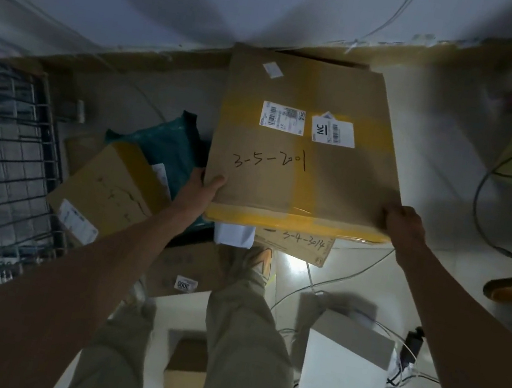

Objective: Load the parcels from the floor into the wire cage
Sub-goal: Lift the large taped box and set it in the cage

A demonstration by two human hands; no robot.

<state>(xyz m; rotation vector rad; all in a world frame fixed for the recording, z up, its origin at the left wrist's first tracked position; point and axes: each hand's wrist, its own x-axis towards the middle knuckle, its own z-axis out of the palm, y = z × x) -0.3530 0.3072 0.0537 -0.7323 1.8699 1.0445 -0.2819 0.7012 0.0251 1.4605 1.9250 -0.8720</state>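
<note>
The left hand (207,186) and right hand (406,222) grip the near corners of the large taped box (302,167), above floor parcels (107,190), with the wire cage (2,153) at left.

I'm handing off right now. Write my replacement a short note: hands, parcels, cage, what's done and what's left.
Left hand and right hand grip the near corners of the large box marked 3-5-201.
Wire cage stands to the left; its contents can't be made out.
Left to load: this box, the smaller box, the teal bag and other parcels on the floor.
</note>
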